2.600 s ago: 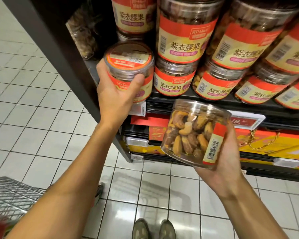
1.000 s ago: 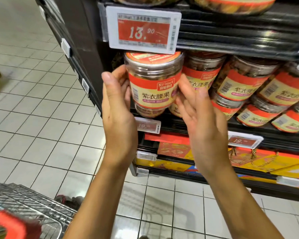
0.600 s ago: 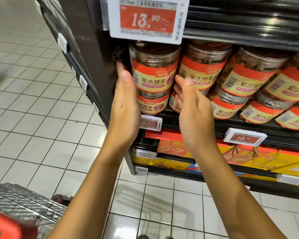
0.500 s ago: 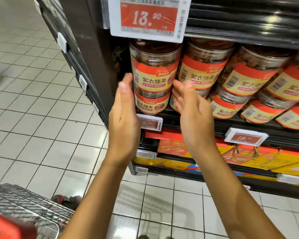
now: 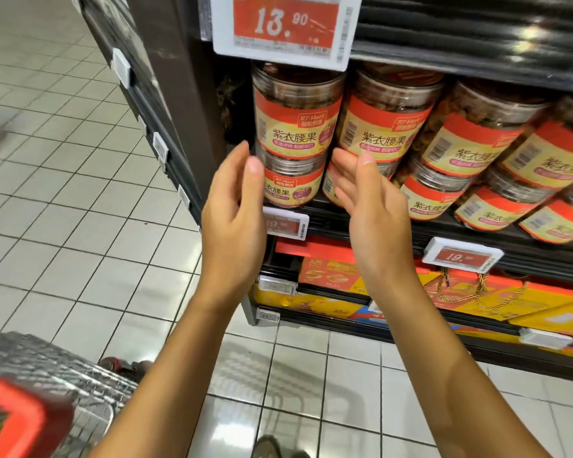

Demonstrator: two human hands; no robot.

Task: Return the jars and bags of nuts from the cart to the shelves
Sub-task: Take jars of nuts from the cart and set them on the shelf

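Head view. Both hands are empty: left hand [image 5: 235,223] and right hand [image 5: 371,206] are raised with palms facing inward, fingers straight and loosely spread, holding nothing. Between them, at the left end of the shelf [image 5: 394,226], stands a two-high stack of nut jars. The upper jar [image 5: 296,117] sits on the lid of the lower jar [image 5: 293,183]; both are upright, long axis vertical, labels facing out. The left thumb tip overlaps the lower jar's lid edge, but I cannot tell whether it touches. The right hand's fingers [image 5: 366,160] lie in front of the neighbouring stack [image 5: 387,120], just beside the lower jar. Judgement: the stack looks square and not leaning, so the shelving step for it reads as done. The next item must come from the cart [image 5: 63,385], which lies low and to the left, below the left forearm and well apart from the shelf. The left hand is nearer, and its reach runs down and back-left. The cart's contents are blurred, so I cannot tell what remains.
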